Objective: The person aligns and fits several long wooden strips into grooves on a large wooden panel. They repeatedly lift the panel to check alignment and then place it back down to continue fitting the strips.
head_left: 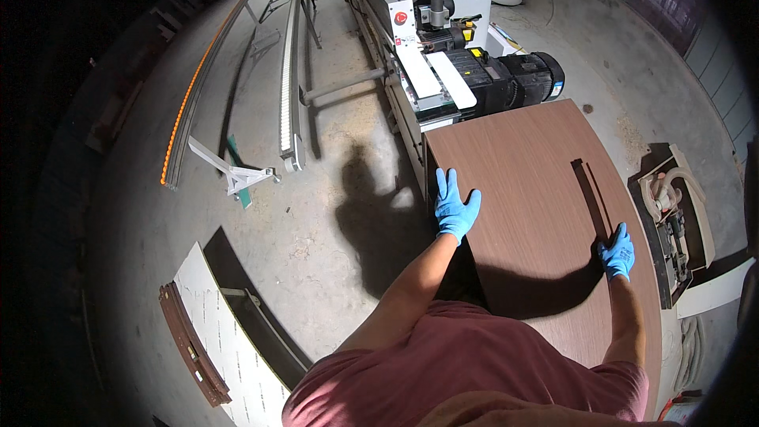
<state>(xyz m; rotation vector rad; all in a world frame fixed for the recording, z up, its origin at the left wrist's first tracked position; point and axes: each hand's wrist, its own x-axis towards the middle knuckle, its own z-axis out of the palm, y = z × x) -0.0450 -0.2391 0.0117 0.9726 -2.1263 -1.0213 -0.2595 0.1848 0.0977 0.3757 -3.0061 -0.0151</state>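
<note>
A large brown wood-grain panel lies in front of me, beside the machine's end. My left hand, in a light blue glove, rests at the panel's left edge with its fingers spread. It holds nothing. Farther right, my right hand, gloved the same way, has its fingers curled around the near end of a thin brown strip. The strip points away from me above the panel and casts a dark shadow beside it. Where the fingers meet the strip is partly hidden.
Past the panel stands a machine with black motors and a red button. Roller conveyors run away at left. A white-faced board with brown strips sits lower left. At right, an open box holds tools and a hose.
</note>
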